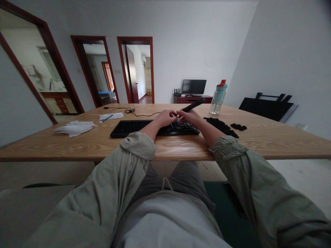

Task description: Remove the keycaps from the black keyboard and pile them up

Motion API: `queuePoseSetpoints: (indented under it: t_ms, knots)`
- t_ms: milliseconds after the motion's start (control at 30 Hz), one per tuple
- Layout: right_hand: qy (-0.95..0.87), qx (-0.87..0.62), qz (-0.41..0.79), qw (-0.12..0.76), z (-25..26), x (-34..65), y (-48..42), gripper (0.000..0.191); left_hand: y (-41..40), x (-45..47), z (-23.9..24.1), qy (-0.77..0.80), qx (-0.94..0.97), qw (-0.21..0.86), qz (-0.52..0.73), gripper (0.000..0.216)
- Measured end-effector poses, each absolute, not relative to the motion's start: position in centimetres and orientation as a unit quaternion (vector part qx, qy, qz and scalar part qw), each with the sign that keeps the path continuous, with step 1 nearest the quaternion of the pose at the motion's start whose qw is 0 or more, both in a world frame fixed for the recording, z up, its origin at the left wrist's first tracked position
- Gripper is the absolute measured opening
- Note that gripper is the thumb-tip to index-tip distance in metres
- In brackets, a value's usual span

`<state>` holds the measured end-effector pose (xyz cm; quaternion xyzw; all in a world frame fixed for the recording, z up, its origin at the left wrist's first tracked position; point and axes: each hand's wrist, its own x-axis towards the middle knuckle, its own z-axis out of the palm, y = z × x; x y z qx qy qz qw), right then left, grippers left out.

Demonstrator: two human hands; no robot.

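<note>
A black keyboard (134, 127) lies on the wooden table (77, 144) in front of me. My left hand (167, 117) is curled over the keyboard's right part, its fingertips pinched near a small dark piece that I cannot name. My right hand (190, 116) is closed round a long black tool (194, 104) that slants up and to the right, its lower end meeting my left fingertips. Several loose black keycaps (219, 124) lie in a strip to the right of the keyboard, with a smaller cluster of keycaps (238, 127) beyond.
A teal water bottle (218, 98) with a red cap stands at the table's far right. White tissues (73, 128) and a white packet (111, 117) lie at the left, a black cable (131, 111) behind the keyboard. A dark folded frame (266, 106) leans against the right wall.
</note>
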<state>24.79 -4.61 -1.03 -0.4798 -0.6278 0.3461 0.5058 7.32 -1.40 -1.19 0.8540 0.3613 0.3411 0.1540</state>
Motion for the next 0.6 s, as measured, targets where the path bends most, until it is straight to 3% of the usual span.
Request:
queuePoseSetpoints:
  t_ms: [300, 600]
  knots:
    - [-0.625, -0.459, 0.365, 0.516, -1.66, 25.24, -3.88, 0.024, -1.93, 7.21, -0.97, 0.377, 0.849, 0.140, 0.342, 0.031]
    - [-0.591, -0.427, 0.400, 0.555, -1.20, 24.77, -4.30, 0.011, -1.86, 7.10, -1.02, 0.392, 0.849, 0.145, 0.324, 0.025]
